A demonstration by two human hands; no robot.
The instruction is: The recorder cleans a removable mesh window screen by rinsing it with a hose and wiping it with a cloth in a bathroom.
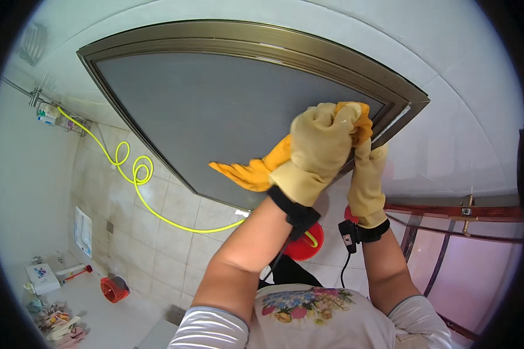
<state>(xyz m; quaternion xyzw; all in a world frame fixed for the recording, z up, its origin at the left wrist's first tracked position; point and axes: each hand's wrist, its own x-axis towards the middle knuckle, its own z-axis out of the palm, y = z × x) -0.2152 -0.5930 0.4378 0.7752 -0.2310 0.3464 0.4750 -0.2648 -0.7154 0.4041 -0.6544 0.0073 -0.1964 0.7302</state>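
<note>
A large grey panel (215,110) in a bronze-coloured metal frame (262,43) fills the upper middle. My left hand (321,142), in a pale yellow rubber glove, is closed around an orange cloth (247,174) near the panel's right corner. Part of the cloth bunches above the knuckles, and a long tail hangs left across the panel. My right hand (368,180), gloved alike, is raised beside the frame's right edge, just below the bunched cloth. Its fingertips are partly hidden, so I cannot tell what they grip. Black straps circle both wrists.
A yellow hose (174,224) coils over the tiled floor toward a red bucket (303,247) below my arms. At left are a squat toilet (83,231), a red bin (114,289) and a white box (42,279). A reddish-framed door (466,212) stands at right.
</note>
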